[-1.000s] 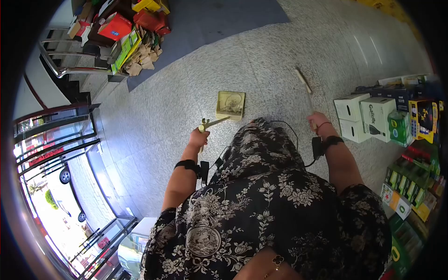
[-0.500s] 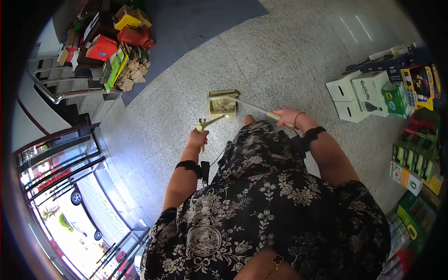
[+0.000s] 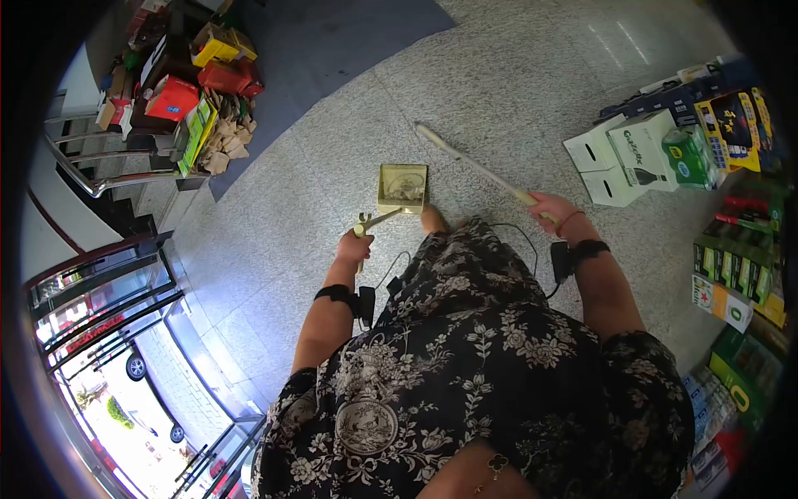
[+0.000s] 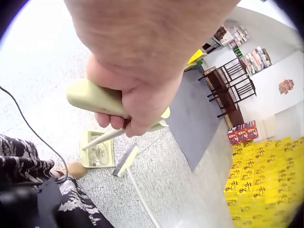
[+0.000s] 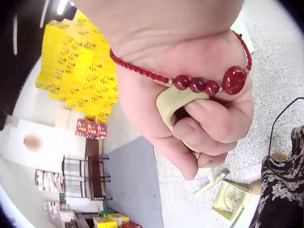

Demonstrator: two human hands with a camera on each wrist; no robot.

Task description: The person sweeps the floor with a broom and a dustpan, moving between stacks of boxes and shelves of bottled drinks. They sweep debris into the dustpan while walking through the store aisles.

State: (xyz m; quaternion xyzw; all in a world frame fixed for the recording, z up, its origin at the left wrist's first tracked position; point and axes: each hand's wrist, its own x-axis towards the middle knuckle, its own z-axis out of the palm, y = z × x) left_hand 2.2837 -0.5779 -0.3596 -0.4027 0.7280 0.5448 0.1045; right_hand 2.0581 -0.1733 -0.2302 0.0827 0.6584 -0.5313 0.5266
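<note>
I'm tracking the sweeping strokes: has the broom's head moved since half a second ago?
Yes. In the head view, the broom's head has moved from over the dustpan forward and rightward, nearer the standing white boxes.

You're in what looks like a shop, judging by the stacked yellow cartons [image 4: 261,175], packaged goods [image 3: 652,154] to your right and glass entrance [image 3: 125,273].

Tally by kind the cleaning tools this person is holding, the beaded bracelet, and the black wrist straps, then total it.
Broom, in the right hand: 1
Dustpan, in the left hand: 1
Red beaded bracelet, right wrist: 1
Black wrist straps: 2
Total: 5
</note>
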